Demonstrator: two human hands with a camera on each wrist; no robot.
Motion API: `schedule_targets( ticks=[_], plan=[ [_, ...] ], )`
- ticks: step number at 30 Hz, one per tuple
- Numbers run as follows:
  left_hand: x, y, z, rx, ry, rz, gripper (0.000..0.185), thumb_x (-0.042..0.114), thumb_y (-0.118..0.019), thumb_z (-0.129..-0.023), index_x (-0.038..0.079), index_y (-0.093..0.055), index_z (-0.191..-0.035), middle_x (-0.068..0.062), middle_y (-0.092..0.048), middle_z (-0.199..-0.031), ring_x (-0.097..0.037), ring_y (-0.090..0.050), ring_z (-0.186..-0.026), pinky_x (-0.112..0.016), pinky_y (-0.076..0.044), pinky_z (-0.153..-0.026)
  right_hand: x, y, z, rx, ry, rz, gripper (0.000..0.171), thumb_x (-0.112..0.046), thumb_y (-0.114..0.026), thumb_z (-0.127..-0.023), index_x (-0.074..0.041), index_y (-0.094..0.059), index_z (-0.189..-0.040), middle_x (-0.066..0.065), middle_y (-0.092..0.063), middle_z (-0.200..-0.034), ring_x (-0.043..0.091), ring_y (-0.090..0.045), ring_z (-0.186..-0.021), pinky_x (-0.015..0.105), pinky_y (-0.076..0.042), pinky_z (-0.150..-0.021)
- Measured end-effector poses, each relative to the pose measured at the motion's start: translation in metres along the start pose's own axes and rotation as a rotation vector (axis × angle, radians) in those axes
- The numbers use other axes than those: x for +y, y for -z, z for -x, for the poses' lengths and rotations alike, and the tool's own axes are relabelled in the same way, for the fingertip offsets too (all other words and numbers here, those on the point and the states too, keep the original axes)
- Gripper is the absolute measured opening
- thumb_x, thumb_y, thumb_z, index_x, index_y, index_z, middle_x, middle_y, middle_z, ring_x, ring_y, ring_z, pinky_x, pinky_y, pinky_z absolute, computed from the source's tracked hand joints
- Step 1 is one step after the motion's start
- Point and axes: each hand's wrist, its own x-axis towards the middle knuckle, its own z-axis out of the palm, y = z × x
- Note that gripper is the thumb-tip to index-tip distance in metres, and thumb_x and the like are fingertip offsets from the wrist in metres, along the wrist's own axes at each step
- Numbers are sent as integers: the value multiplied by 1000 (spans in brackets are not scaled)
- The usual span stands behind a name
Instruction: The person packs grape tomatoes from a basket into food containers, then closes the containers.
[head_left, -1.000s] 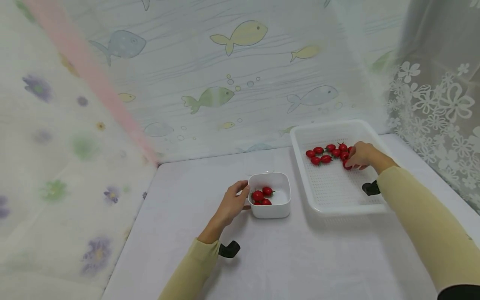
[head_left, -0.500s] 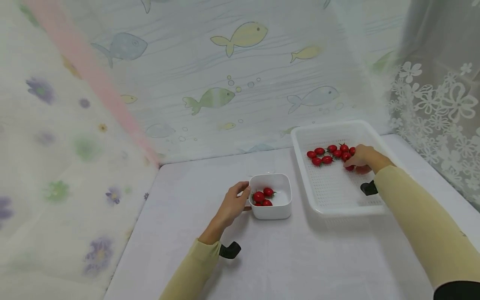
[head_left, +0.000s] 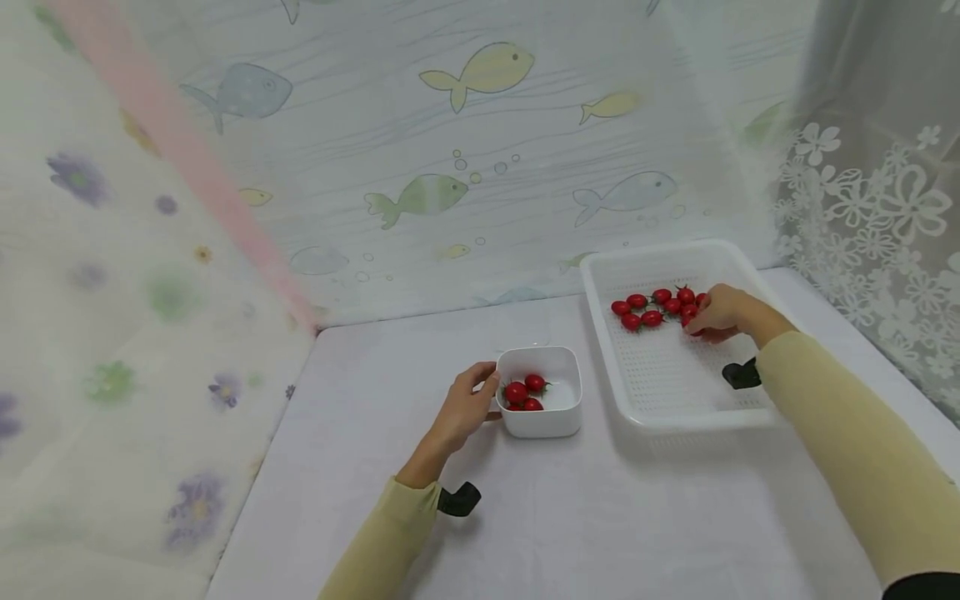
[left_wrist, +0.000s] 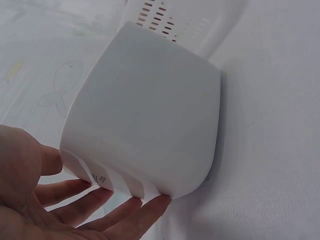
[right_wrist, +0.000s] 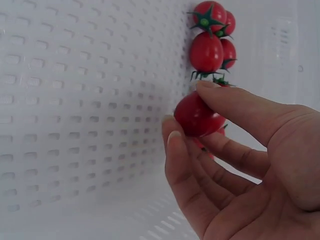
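Note:
My right hand point(head_left: 712, 315) point(right_wrist: 210, 135) is inside the white perforated tray point(head_left: 675, 400) and pinches a red cherry tomato point(right_wrist: 196, 116) between thumb and fingers. Several more cherry tomatoes point(head_left: 651, 307) point(right_wrist: 210, 47) lie in a row at the tray's far end, just left of that hand. My left hand point(head_left: 467, 408) point(left_wrist: 75, 200) holds the left side of a small white square bowl point(head_left: 558, 421) point(left_wrist: 145, 120), thumb on the rim and fingers against its wall. Three tomatoes point(head_left: 523, 392) lie in the bowl.
The bowl and tray stand on a white cloth-covered table point(head_left: 585, 517). Fish-print curtain point(head_left: 465, 150) hangs behind, flower-print cloth point(head_left: 112, 333) at the left, lace curtain point(head_left: 877, 208) at the right. Black wrist mounts point(head_left: 457, 498) sit on both forearms.
My right hand shifted slightly among the tomatoes in the tray and now pinches one. The left hand and bowl have stayed put.

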Motion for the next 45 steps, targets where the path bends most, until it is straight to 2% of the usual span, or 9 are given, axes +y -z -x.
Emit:
schedule_targets(
  ticks=[5,13,19,28,36,45],
  plan=[
    [1,0,0,-1,2,0,43,25,-49,-110,5,-49,-148,-18,-44,-156,-41,-52,-135,-40,-64,-83,-5,-2,6,14,67,-3,29,-11,-73,-93,13,-58,-102,10,-67,-82,15,-66,-68,31,-63,-70],
    [1,2,0,-8,0,8,43,25,-49,-110,4,-50,-148,-18,-46,-154,-41,-53,-134,-42,-63,-84,-16,-5,14,38,167,14,34,-13,-75,-93,13,-57,-106,14,-67,-89,18,-66,-74,38,-64,-75],
    [1,2,-1,-8,-5,12,42,23,-48,-110,4,-50,-147,-19,-47,-154,-41,-53,-134,-43,-63,-84,-28,-9,22,51,240,28,33,-16,-76,-93,11,-62,-106,15,-69,-92,25,-66,-83,39,-64,-76],
    [3,1,1,-11,2,18,42,24,-49,-110,5,-50,-147,-18,-46,-154,-41,-53,-134,-43,-63,-85,-39,-15,32,66,286,35,39,-19,-77,-93,10,-61,-113,18,-68,-102,32,-67,-90,41,-63,-79],
    [4,1,0,-4,0,9,43,24,-49,-110,5,-49,-148,-18,-45,-155,-41,-53,-135,-43,-63,-86,-50,-18,41,84,314,55,40,-21,-77,-92,8,-63,-115,17,-67,-103,31,-66,-90,43,-62,-81],
    [1,1,0,-2,-1,4,42,24,-49,-110,5,-50,-148,-18,-46,-154,-41,-54,-133,-42,-63,-84,-64,-26,53,95,356,52,36,-20,-79,-91,6,-64,-111,15,-67,-100,29,-65,-87,32,-59,-71]
  ],
)
